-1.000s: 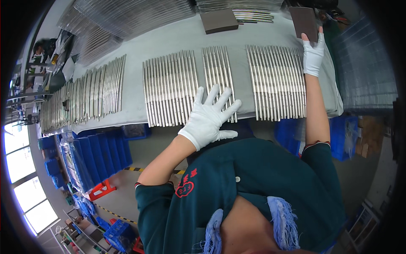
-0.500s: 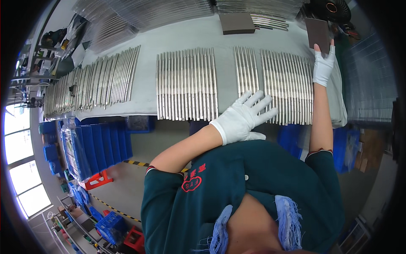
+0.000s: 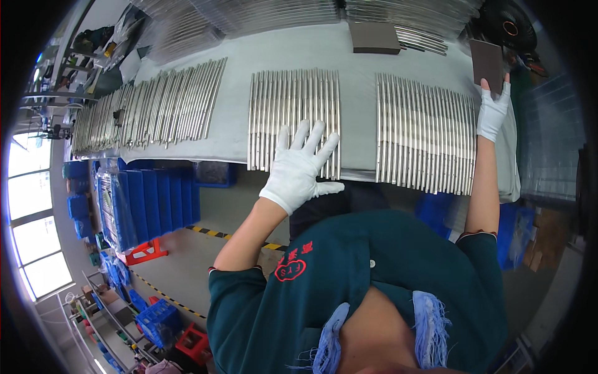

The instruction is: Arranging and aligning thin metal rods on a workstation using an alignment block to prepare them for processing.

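Note:
My left hand (image 3: 298,168), in a white glove, lies with fingers spread over the near part of the middle row of shiny metal rods (image 3: 293,93). Its thumb points right, past the row's near end. At the table's right end, my right hand (image 3: 492,119) grips the near end of a dark brown flat rectangular pad (image 3: 486,61) between thumb and fingers. That hand's glove leaves the thumb and a fingertip bare. Just left of it is a wider row of metal rods (image 3: 425,137), lying side by side.
A less even spread of rods (image 3: 152,109) covers the table's left part. A dark brown block (image 3: 375,41) sits at the back beside more rods (image 3: 425,38). Clear plastic-wrapped stacks (image 3: 268,14) line the far edge. A black fan (image 3: 507,25) stands far right; blue crates (image 3: 162,198) stand below.
The narrow group of rods has joined the right row, closing the gap between them. My left hand has moved left onto the middle row. My right hand still holds the pad.

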{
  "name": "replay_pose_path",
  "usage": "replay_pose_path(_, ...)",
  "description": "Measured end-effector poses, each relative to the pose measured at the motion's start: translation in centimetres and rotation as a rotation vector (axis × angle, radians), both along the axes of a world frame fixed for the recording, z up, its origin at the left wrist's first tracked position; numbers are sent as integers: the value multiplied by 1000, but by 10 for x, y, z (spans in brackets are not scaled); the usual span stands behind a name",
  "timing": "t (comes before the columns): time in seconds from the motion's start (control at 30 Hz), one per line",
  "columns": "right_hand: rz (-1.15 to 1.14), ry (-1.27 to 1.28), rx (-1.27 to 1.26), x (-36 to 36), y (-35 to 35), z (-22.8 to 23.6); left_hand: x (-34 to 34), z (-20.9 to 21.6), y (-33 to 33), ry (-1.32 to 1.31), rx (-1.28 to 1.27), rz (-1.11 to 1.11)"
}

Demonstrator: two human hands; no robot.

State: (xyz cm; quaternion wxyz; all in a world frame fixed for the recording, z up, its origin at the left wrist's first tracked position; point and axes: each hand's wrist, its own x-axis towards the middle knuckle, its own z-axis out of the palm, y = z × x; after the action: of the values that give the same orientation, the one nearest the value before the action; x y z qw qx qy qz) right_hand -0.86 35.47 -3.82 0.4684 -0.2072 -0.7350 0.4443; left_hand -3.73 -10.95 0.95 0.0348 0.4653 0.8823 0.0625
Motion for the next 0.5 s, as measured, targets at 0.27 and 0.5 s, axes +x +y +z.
replay_pose_path(0.27,-35,-10,69,1,-2,1,10,-5,40,-41,47,-152)
replay_pose_path(0.5,23,38,-2,-1,-1,-4,16,-5,59,-56,77,-208)
